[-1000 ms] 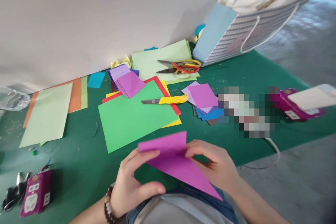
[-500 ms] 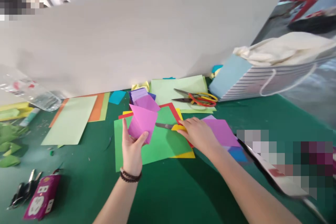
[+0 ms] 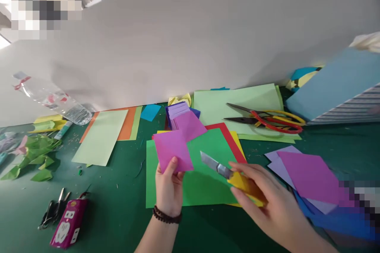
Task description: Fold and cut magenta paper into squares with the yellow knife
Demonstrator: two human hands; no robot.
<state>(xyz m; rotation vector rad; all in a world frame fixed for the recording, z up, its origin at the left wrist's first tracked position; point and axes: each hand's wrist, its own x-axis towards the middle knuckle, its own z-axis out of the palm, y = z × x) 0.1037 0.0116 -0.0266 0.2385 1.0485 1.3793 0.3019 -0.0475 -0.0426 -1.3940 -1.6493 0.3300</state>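
Note:
A pink paper rectangle (image 3: 172, 148) is pinched between the thumb and fingers of my left hand (image 3: 170, 189), held above the stacked coloured sheets. My right hand (image 3: 264, 201) grips a yellow utility knife (image 3: 246, 185), its metal blade out and pointing up and left toward the pink paper, apart from it. Below both hands lies a green sheet (image 3: 204, 185) on top of red and yellow sheets. Just behind the pink paper is a pile of purple and pink paper pieces (image 3: 190, 124).
Scissors with red and yellow handles (image 3: 267, 120) lie on pale green sheets (image 3: 208, 102). Purple and pink papers (image 3: 308, 178) are at right, beside a blue bag (image 3: 335, 83). On the left are a plastic bottle (image 3: 59, 101), green scraps (image 3: 38, 154) and a magenta box (image 3: 68, 223).
My right hand has drawn back toward me with the knife, its blade now tilted up. The pink paper, folded over before, now faces me flat. The view has shifted.

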